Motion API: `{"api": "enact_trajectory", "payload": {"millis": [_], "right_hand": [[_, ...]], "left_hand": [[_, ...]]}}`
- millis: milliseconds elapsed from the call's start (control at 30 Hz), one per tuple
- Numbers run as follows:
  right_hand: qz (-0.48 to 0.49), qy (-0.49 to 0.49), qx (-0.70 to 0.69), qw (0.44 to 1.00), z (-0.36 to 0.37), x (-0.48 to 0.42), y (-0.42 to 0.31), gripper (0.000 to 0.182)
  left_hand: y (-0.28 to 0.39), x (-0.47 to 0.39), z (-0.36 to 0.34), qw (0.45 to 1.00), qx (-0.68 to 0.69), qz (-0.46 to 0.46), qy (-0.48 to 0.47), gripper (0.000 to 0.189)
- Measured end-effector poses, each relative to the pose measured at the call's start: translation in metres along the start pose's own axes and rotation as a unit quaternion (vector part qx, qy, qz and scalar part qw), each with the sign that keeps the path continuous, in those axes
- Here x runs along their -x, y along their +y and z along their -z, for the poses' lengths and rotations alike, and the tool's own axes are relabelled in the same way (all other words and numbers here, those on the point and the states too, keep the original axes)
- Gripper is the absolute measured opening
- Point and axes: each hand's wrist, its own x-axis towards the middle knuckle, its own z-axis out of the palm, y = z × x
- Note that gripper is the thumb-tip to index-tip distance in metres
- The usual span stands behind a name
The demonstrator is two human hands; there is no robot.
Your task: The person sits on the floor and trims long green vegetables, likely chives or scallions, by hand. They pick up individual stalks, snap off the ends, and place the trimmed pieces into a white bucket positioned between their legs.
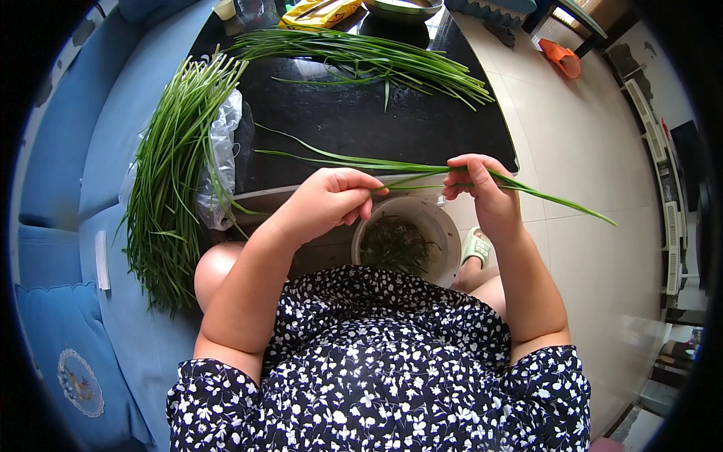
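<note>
My right hand (483,189) holds a few long green chive stalks (395,165) between thumb and fingers, their leaves reaching left over the table edge. Thumb and forefinger of my left hand (339,198) pinch the end of one or two thin leaves from the same stalks. Below both hands stands a white plastic bucket (452,237) with green scraps (395,243) at its bottom. A large heap of chives (169,169) lies at the left on a clear plastic bag (226,147). Another bundle of chives (361,53) is spread across the far part of the black glossy table (339,113).
A metal bowl (404,11), a yellow packet (319,12) and a small cup (224,9) stand at the table's far end. At the left is a blue sofa (121,113). An orange object (560,58) lies on the tiled floor (587,169) at the right.
</note>
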Motion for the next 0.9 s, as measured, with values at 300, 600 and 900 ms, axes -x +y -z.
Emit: {"api": "enact_trajectory", "payload": {"millis": [300,600,900], "right_hand": [[0.004,0.062,-0.023,0.998,0.026,-0.007,-0.013,0.028],[-0.005,0.106,-0.076,0.991,0.056,-0.012,-0.005,0.026],[-0.022,0.107,-0.076,0.991,0.063,-0.013,-0.001,0.024]], "left_hand": [[0.016,0.008,0.017,0.985,0.025,-0.085,0.148,0.023],[-0.003,0.007,0.108,0.952,0.011,-0.062,0.300,0.020],[-0.021,-0.024,0.099,0.751,-0.519,-0.199,0.357,0.018]]}}
